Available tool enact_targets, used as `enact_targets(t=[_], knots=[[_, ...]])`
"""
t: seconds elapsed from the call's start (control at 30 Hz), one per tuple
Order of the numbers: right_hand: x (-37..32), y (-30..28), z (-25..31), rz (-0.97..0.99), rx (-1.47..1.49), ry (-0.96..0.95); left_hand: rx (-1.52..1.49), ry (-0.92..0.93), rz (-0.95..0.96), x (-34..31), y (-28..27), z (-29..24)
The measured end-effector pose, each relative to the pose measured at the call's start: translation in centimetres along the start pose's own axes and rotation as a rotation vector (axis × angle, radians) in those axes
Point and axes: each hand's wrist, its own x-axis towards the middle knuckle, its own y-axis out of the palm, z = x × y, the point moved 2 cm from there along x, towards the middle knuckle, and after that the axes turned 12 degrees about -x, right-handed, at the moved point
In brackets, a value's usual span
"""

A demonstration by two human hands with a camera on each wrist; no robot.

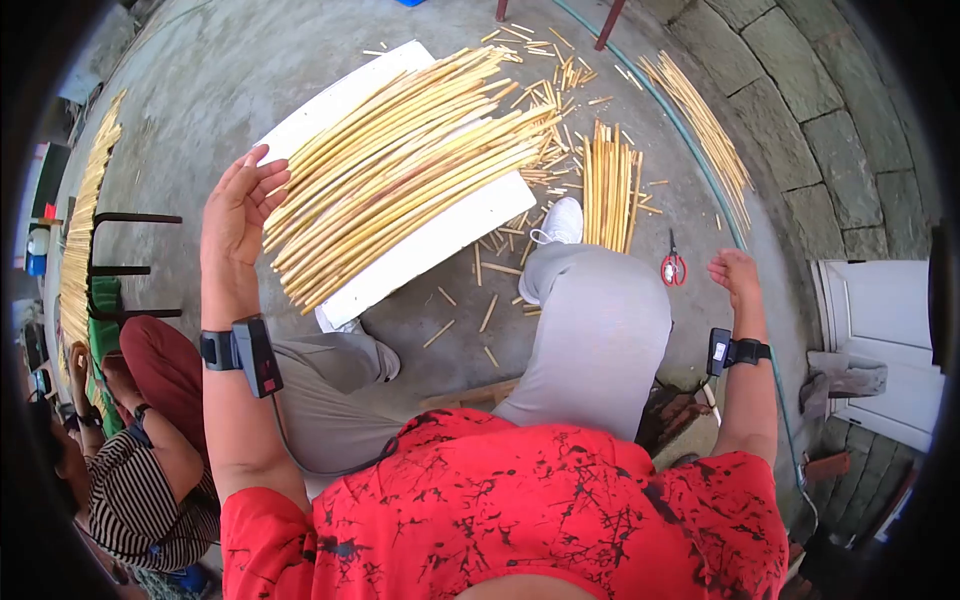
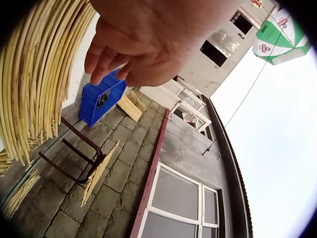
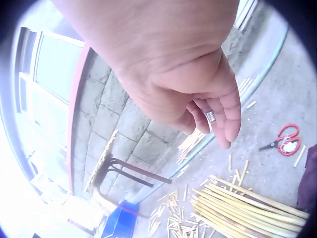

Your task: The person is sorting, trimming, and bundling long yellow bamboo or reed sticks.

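Note:
My left hand [image 1: 240, 205] is raised at the left end of a wide layer of peeled yellow sticks [image 1: 400, 170]. Its fingers are loosely bent, and nothing is in them. Under the sticks lies a white board [image 1: 440, 242]. Off to the right my right hand [image 1: 735, 272] hangs in the air with relaxed fingers, also holding nothing. A ring [image 3: 210, 116] shows on one of its fingers in the right wrist view. Red-handled scissors [image 1: 673, 270] lie on the concrete, nearest to that hand. Beside my knee is a smaller bundle of sticks [image 1: 608, 190].
Short cut pieces [image 1: 545, 155] litter the ground past the board. A green hose [image 1: 695, 150] runs along the right, with more thin sticks [image 1: 705, 135] by it. To the left sits a person in a striped top [image 1: 145, 490]. A blue crate [image 2: 101, 99] stands farther off.

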Motion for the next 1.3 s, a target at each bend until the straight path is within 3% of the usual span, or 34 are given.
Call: enact_targets(t=[0.13,0.23,0.33,0.47,0.57,0.63,0.67,0.73,0.77,0.8,0.83,0.87,1.0,1.3], knots=[[-4.2,-4.8,19.2,-0.013,-0.253,-0.414,0.021,-0.179,-0.101,-0.4,2.1,3.8],[-9.3,-2.0,32.6,0.004,-0.451,-0.719,0.108,-0.278,0.185,-1.5,5.0,5.2],[-14.6,6.1,41.9,0.156,-0.566,-0.969,0.304,-0.251,0.460,-2.5,6.4,6.1],[-20.7,20.5,47.4,0.411,-0.748,-1.173,0.437,-0.115,0.524,-3.5,6.0,5.1],[-22.1,30.7,48.2,0.515,-0.810,-1.181,0.608,0.110,0.431,-3.4,5.0,3.1],[-24.1,35.6,47.1,0.616,-0.780,-1.166,0.640,0.133,0.414,-3.4,4.6,2.8],[-21.3,39.7,46.6,0.729,-0.728,-1.171,0.676,0.153,0.414,-3.4,4.1,2.6],[-20.2,44.3,44.1,0.725,-0.875,-1.197,0.740,0.187,0.488,-3.9,4.2,2.7],[-19.2,46.7,42.7,0.561,-1.046,-1.414,0.766,0.161,0.550,-4.1,3.9,2.6],[-19.1,48.0,41.2,0.508,-1.146,-1.473,0.795,0.138,0.612,-4.4,3.9,2.4],[-18.2,49.2,39.2,0.433,-1.149,-1.537,0.813,0.151,0.684,-4.6,4.1,2.4],[-18.0,50.3,37.7,0.451,-1.232,-1.436,0.812,0.147,0.683,-4.7,3.9,2.2],[-16.1,52.9,32.3,0.321,-1.244,-1.493,0.865,0.064,0.724,-5.0,3.7,1.7],[-15.9,51.7,27.6,0.202,-1.128,-1.530,0.859,0.037,0.748,-5.0,4.4,2.5]])
